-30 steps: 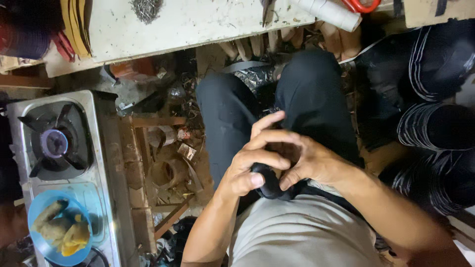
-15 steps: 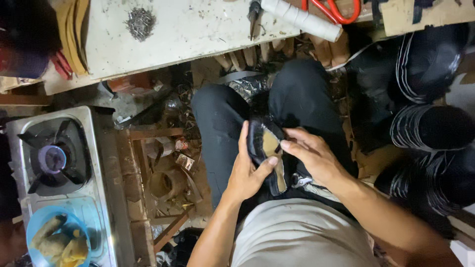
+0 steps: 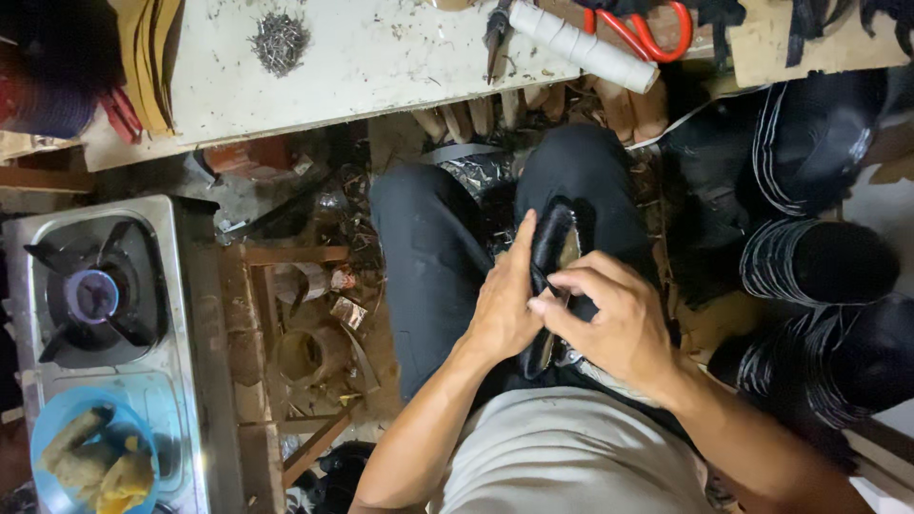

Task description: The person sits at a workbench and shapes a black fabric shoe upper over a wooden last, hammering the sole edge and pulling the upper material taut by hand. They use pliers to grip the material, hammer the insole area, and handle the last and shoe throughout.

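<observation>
A black shoe upper lies sole side up along my right thigh, its tan insole showing. My left hand presses flat against its left side, fingers stretched toward the toe. My right hand covers the heel half, with the fingers curled over the rim and pinching the black leather there. Both hands grip the shoe over my black trousers. The heel end is hidden under my right hand.
A white workbench ahead carries a pile of small nails, red-handled scissors and a white roll. A gas stove with a blue plate of food stands at left. Stacks of black shoe parts fill the right.
The shoe went from bunched between both hands to stretched out along my thigh. My left hand flattened against it, and the view tilted up toward the bench.
</observation>
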A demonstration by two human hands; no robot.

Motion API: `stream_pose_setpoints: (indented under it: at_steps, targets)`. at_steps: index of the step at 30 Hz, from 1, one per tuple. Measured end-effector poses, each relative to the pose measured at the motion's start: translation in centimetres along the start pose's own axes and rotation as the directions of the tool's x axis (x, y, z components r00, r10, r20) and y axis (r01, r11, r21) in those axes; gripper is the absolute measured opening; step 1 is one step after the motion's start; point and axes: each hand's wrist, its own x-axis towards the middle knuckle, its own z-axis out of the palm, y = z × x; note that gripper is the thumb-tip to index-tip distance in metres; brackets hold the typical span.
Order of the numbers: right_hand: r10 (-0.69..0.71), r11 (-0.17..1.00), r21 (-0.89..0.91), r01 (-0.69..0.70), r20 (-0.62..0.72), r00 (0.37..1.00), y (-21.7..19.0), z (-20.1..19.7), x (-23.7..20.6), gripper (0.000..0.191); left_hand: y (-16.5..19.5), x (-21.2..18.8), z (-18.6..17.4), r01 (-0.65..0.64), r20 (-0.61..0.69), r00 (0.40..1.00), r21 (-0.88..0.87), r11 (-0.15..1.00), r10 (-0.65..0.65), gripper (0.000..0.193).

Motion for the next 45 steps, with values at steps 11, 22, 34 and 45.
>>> stream_pose_setpoints:
  at_steps: [11,22,34,45]
  targets:
    - [0.490,0.746,0.392,-0.538,0.223,0.843,5.0,-1.2,1.3,0.015,1.4,0.6,1.0,0.117,-0.118,0.986,-0.031,0.993,-0.120,0.118]
    - [0.553,0.672,0.461,-0.580,0.208,0.807,6.9,-0.1,-2.7,0.014,0.7,0.6,1.6,0.059,-0.190,0.980,0.000,0.998,-0.058,0.095]
    - [0.584,0.775,0.220,-0.592,0.109,0.805,9.0,2.0,-2.0,0.017,-0.5,0.9,0.3,0.044,-0.011,0.999,-0.133,0.990,-0.046,0.085]
    - [0.544,0.806,0.235,-0.543,0.067,0.836,9.3,2.3,-2.0,0.017,-0.9,0.6,0.6,-0.015,-0.043,0.999,-0.137,0.990,0.009,0.070]
